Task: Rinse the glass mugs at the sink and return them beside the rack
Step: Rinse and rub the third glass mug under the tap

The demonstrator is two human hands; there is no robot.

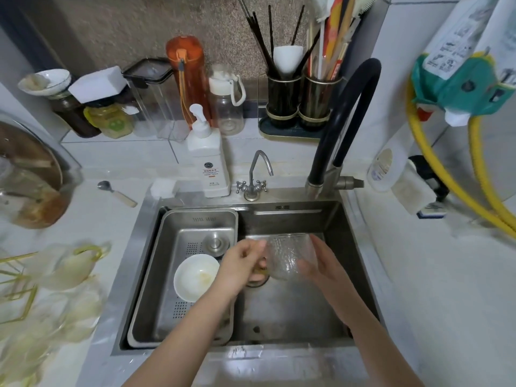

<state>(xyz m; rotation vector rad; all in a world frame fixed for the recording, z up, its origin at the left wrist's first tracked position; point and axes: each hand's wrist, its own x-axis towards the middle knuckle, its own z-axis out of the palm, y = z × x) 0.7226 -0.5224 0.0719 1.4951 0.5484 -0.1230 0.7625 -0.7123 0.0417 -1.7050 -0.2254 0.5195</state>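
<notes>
At the table's left edge, blurred glass mugs (69, 263) with gold handles sit beside a gold wire rack (16, 289). A spoon (117, 193) lies on the table near the sink's back left corner. A steel colander tray (195, 227) fills the left half of the steel sink (293, 311), and a white bowl (196, 277) rests in it. A white pump bottle (208, 160) stands on the sink's back rim, beside a small chrome tap (255, 177). Over the sink's right half, above the drain, the left hand (240, 265) is curled closed at the left side of 1 clear textured glass mug (289, 255), apparently at its handle, though the grip is partly hidden. The right hand (321, 265) is wrapped around the mug's right side, fingers spread on the glass. A black gooseneck faucet (349, 113) rises from the sink's back right corner.
</notes>
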